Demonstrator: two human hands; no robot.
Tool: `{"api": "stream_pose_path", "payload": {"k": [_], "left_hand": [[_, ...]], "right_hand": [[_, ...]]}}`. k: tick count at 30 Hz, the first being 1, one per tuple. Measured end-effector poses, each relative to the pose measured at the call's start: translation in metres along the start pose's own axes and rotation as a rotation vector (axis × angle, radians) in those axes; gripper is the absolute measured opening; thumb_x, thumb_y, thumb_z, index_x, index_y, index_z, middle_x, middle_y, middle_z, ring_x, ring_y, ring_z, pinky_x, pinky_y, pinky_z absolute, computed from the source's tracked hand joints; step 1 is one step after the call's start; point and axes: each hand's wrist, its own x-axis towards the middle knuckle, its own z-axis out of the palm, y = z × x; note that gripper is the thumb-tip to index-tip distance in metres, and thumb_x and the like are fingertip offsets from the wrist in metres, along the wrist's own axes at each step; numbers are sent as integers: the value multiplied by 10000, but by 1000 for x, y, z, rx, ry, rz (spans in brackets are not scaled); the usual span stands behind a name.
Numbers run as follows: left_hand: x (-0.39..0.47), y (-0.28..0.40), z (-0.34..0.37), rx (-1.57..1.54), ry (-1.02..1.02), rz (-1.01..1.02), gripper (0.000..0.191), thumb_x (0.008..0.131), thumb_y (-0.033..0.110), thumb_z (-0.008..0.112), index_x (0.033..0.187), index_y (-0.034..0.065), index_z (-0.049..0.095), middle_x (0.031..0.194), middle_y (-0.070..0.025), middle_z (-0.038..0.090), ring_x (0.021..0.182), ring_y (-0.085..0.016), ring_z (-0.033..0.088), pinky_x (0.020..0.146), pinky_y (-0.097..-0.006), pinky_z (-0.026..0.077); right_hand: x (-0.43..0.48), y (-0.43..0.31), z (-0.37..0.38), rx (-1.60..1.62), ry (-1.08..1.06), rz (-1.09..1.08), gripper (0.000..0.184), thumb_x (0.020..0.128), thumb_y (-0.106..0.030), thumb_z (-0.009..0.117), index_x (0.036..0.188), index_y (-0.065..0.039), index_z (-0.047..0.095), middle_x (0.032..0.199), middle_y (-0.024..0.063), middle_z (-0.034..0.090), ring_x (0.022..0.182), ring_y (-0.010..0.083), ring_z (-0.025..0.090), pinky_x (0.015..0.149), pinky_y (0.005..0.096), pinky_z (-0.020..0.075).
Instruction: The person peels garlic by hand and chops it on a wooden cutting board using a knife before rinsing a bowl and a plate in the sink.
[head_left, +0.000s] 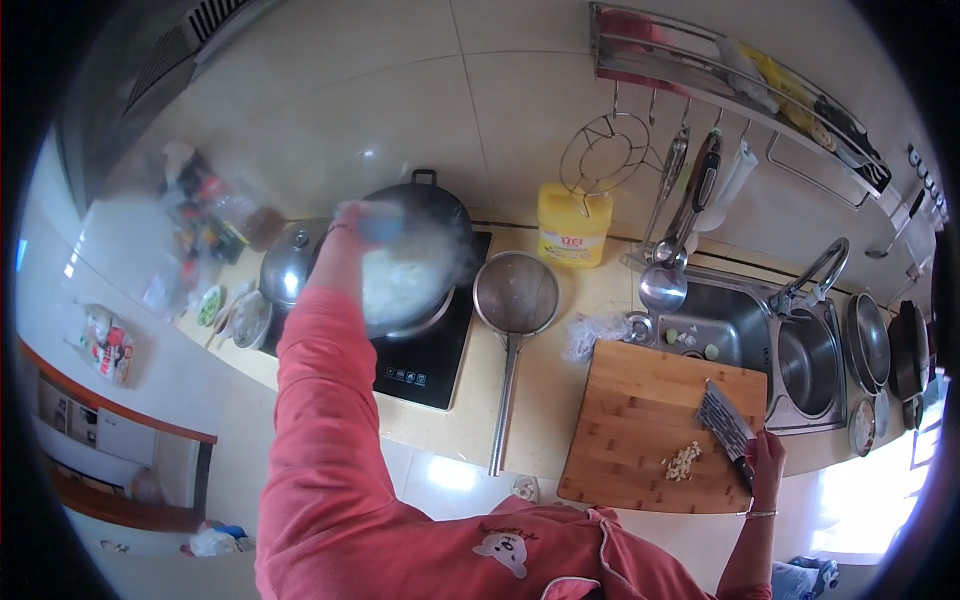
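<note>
My left hand (349, 217) is stretched over a black wok (450, 202) on the cooktop. It holds a light-blue object (381, 223), too blurred by steam to name. Pale food in cloudy liquid (405, 281) fills the wok. At the right edge of a wooden cutting board (637, 405) is my right hand (766, 456), beside the handle of a cleaver (726, 420). Whether its fingers grip the handle or the board is unclear. The cleaver lies flat on the board, and a small heap of chopped garlic-like pieces (681, 461) sits left of it.
A long-handled strainer (517, 294) lies between the black induction cooktop (420, 375) and the board. Behind it stands a yellow jug (574, 229). The steel sink (720, 319) holds scraps; ladles (664, 285) hang above. A domed lid (289, 259) and bowls (251, 321) stand left.
</note>
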Motion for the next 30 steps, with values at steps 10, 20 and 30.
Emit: {"api": "stream_pose_path", "payload": {"k": [10, 20, 30], "left_hand": [[-4, 8, -98, 218, 342, -38, 431, 725, 253, 593, 1101, 67, 490, 1087, -129, 520, 980, -301, 543, 690, -509, 500], [-86, -19, -117, 69, 242, -134, 595, 754, 241, 617, 1271, 120, 346, 1245, -134, 398, 1111, -344, 449, 760, -541, 492], [-96, -44, -64, 55, 75, -109, 628, 680, 163, 645, 1229, 73, 353, 1174, -173, 419, 1050, -351, 483, 792, -527, 484]], "right_hand": [[12, -6, 22, 27, -122, -49, 152, 888, -185, 516, 900, -43, 567, 705, 9, 577, 582, 56, 528, 497, 173, 421], [26, -3, 28, -33, -180, 29, 188, 906, -197, 497, 908, -23, 569, 713, 16, 589, 592, 54, 539, 514, 167, 432], [23, 14, 14, -73, -257, -28, 159, 903, -170, 499, 915, -26, 564, 711, 27, 594, 577, 65, 540, 489, 183, 425]]}}
